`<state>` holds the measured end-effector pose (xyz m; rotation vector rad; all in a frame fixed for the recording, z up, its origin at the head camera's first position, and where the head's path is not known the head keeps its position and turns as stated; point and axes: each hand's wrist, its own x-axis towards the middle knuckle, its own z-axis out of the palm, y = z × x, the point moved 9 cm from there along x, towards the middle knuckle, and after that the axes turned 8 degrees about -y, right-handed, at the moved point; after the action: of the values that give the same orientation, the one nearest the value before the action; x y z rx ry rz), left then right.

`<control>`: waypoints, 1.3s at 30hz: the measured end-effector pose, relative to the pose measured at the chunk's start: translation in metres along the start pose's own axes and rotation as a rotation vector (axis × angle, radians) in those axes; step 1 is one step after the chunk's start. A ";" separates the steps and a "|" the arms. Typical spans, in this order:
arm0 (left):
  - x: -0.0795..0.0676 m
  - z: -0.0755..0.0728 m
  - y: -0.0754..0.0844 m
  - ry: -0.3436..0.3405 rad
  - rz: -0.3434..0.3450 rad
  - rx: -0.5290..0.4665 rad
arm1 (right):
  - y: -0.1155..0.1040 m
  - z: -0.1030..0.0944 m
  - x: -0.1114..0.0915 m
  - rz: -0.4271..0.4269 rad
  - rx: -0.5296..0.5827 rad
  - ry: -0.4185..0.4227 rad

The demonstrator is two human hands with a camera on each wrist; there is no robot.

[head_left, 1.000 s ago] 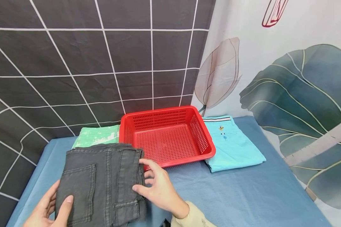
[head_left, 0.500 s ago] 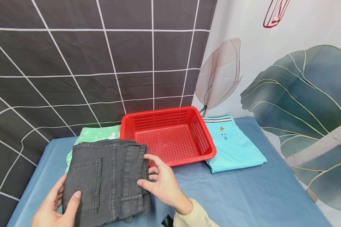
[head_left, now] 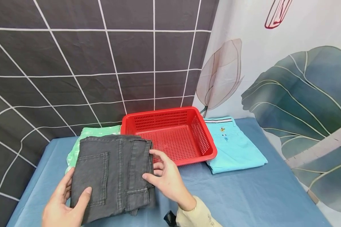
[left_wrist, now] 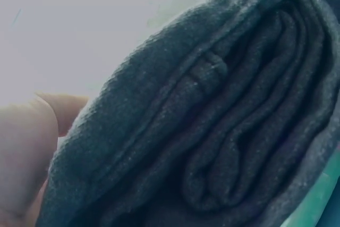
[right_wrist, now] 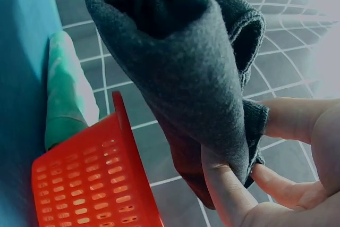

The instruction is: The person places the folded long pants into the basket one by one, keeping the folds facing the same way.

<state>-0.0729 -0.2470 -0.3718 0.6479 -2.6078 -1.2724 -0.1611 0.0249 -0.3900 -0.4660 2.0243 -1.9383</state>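
Folded dark grey jeans (head_left: 110, 176), back pocket facing up, are held between both hands and lifted above the blue surface. My left hand (head_left: 63, 201) grips the left edge, its thumb on top and the other fingers partly hidden beneath. At the right edge, my right hand (head_left: 170, 183) pinches the folded layers between thumb and fingers. The left wrist view shows the stacked folds of the jeans (left_wrist: 212, 115) from the side. In the right wrist view, the jeans (right_wrist: 186, 73) hang beside the red basket (right_wrist: 85, 184), with fingers on both sides of the fabric.
A red perforated basket (head_left: 159, 112) with nothing in it stands against the dark tiled-pattern backdrop (head_left: 130, 50). Folded light blue trousers (head_left: 236, 151) lie to its right. A green and white folded garment (head_left: 95, 130) lies left, partly covered by the jeans. Blue cloth (head_left: 244, 195) covers the surface.
Both hands have carried the jeans right and slightly away from me, toward the basket. More of the green garment's left side now shows. The basket and blue trousers stay where they were.
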 end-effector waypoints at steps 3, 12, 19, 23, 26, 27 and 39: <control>0.002 0.004 0.001 -0.021 0.015 0.006 | 0.000 -0.003 0.001 0.005 0.014 0.010; 0.003 0.016 0.013 -0.092 0.030 -0.033 | -0.001 -0.017 0.006 -0.026 0.021 0.081; 0.004 0.024 0.020 -0.109 0.039 -0.079 | -0.001 -0.030 0.007 -0.029 -0.039 0.133; 0.005 0.028 0.023 -0.121 0.026 -0.105 | -0.003 -0.034 0.008 -0.034 -0.040 0.142; 0.005 0.030 0.026 -0.127 0.021 -0.116 | -0.004 -0.037 0.009 -0.040 -0.034 0.147; 0.005 0.031 0.027 -0.127 0.024 -0.121 | -0.004 -0.038 0.009 -0.042 -0.037 0.150; 0.007 0.040 0.040 -0.122 0.123 -0.155 | -0.001 -0.051 0.010 -0.016 -0.046 0.201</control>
<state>-0.1050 -0.1997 -0.3656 0.3891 -2.5635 -1.4983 -0.1920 0.0669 -0.3868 -0.3089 2.1978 -2.0240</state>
